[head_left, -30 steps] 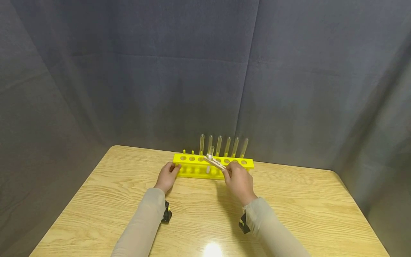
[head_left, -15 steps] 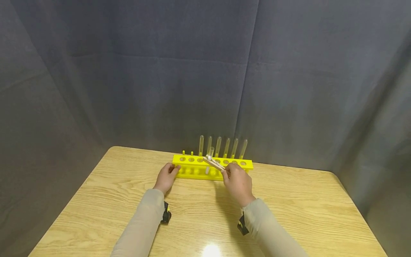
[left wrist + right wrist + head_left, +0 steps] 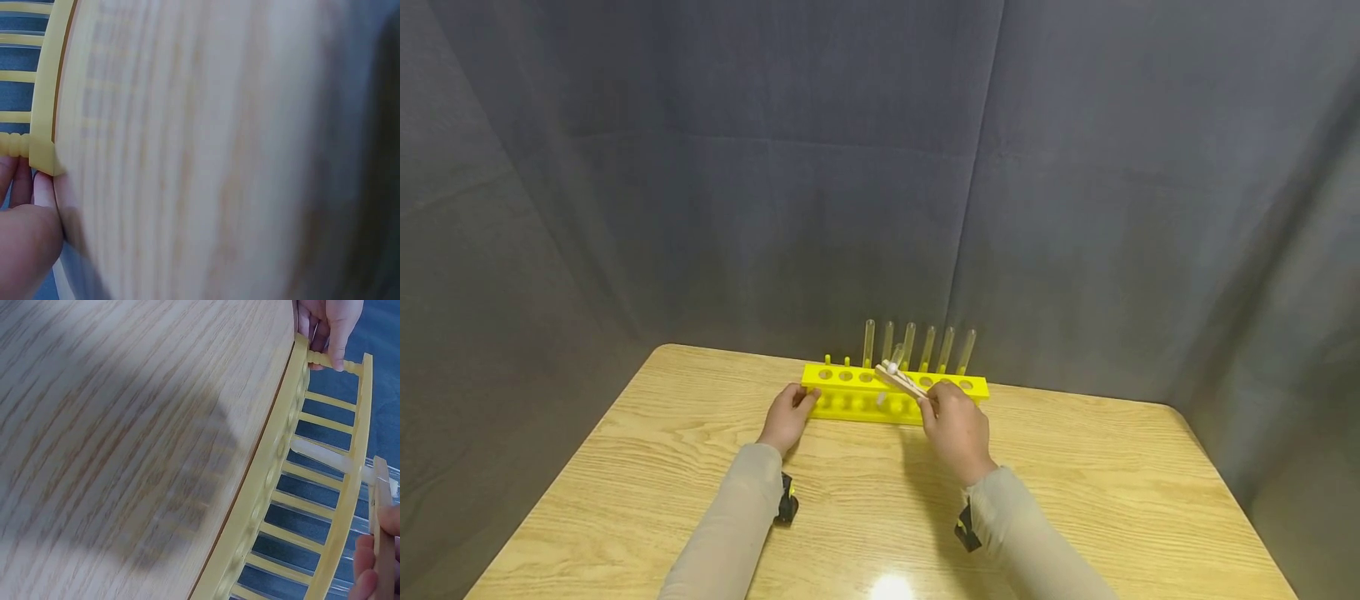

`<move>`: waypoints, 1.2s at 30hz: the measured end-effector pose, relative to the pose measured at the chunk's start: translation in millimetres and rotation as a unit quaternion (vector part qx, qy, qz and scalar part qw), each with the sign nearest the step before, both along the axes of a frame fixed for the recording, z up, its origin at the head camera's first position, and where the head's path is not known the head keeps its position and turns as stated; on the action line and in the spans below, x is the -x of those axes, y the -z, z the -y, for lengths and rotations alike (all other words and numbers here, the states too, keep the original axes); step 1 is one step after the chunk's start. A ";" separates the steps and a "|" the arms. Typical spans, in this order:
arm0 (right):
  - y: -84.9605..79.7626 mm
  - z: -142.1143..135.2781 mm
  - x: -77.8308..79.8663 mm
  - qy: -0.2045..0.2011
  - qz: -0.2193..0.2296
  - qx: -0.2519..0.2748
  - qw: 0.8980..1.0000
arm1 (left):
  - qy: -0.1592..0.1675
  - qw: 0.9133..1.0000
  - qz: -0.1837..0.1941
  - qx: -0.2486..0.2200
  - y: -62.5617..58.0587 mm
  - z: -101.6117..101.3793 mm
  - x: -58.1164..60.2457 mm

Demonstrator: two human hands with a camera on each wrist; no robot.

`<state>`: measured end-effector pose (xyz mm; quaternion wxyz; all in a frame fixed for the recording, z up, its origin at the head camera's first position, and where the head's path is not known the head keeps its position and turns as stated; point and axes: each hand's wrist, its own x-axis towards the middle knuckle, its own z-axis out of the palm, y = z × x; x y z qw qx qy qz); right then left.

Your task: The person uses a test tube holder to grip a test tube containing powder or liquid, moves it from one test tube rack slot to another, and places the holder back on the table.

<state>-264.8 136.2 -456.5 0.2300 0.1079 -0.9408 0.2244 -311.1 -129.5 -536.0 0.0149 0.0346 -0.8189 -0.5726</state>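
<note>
A yellow test tube rack stands near the table's back edge. My left hand holds its left end; in the right wrist view the thumb of that left hand lies on the end post. With my right hand I grip a wooden test tube clamp, angled up to the left over the rack's top board. The clamp's tip is at the upper part of a test tube that leans in a middle hole. Inside the rack the tube's lower part looks whitish, its end near the base.
Behind the top board, several clear test tubes stand upside down on the rack's pegs. Two pegs at the left carry no tube. A grey curtain hangs close behind the wooden table.
The test tube in the clamp leans slightly more, its top shifted right and its lower end left. Both hands keep their holds; the whole view has shifted a little.
</note>
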 end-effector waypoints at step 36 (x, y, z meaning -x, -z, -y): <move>-7.6 -1.5 4.5 -0.025 -0.153 -0.008 0.988 | 0.005 1.000 -0.011 -0.003 1.6 -5.1 5.7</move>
